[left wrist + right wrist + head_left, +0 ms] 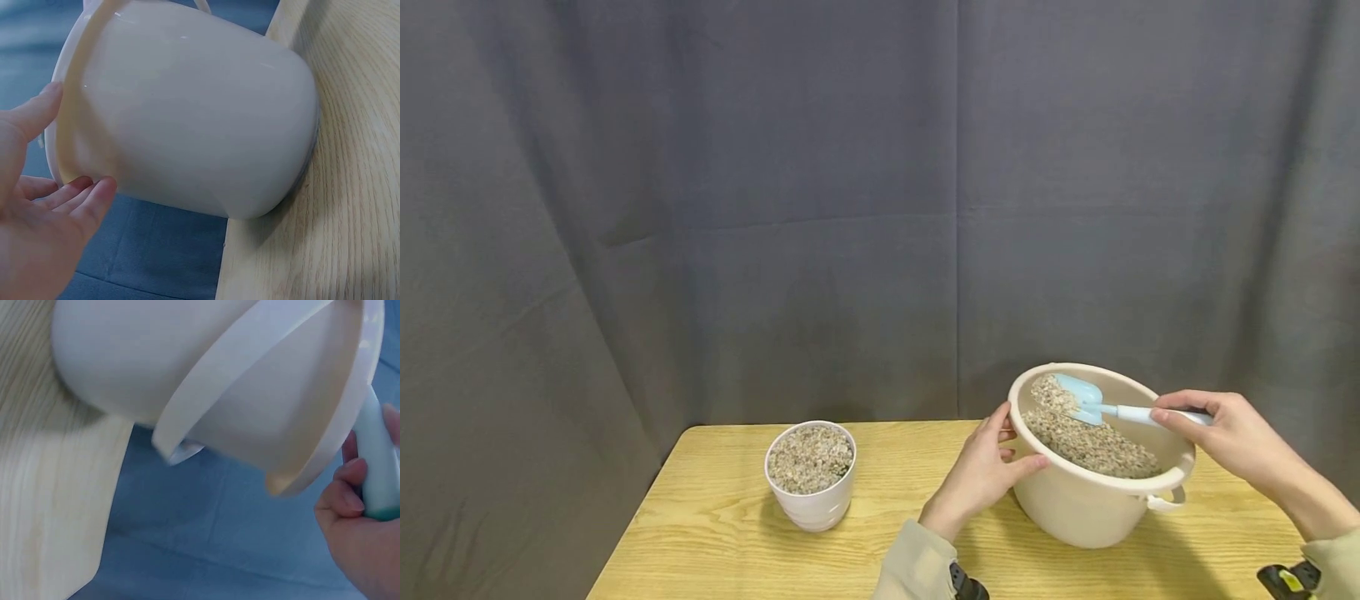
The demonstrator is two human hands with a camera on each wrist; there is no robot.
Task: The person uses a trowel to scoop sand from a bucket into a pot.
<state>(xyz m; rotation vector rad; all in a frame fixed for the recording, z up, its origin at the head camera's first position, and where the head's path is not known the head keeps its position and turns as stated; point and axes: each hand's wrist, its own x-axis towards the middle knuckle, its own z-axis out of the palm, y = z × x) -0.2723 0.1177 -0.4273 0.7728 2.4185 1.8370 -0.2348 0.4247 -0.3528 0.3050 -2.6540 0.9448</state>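
Note:
In the head view, my right hand (pixel 1240 429) holds a garden trowel (pixel 1176 415) by its pale handle. Its light blue blade is over the bucket, with grainy material (pixel 1054 396) heaped on its tip. The cream bucket (pixel 1082 504) contains more of the same tan grains (pixel 1097 446). My left hand (pixel 981 475) rests against the bucket's left side, thumb and fingers spread and touching the rim. The left wrist view shows those fingers (pixel 94 203) extended beside the rim. In the right wrist view, the fingers (pixel 344 497) wrap the trowel handle (pixel 378 462); the blade is hidden there.
A white ribbed pot (pixel 812 507) filled with similar grains stands to the left on the wooden table (pixel 700 517). A strap-like bucket handle (pixel 212 375) hangs along the bucket's side. Behind the table hangs a grey curtain (pixel 850 208).

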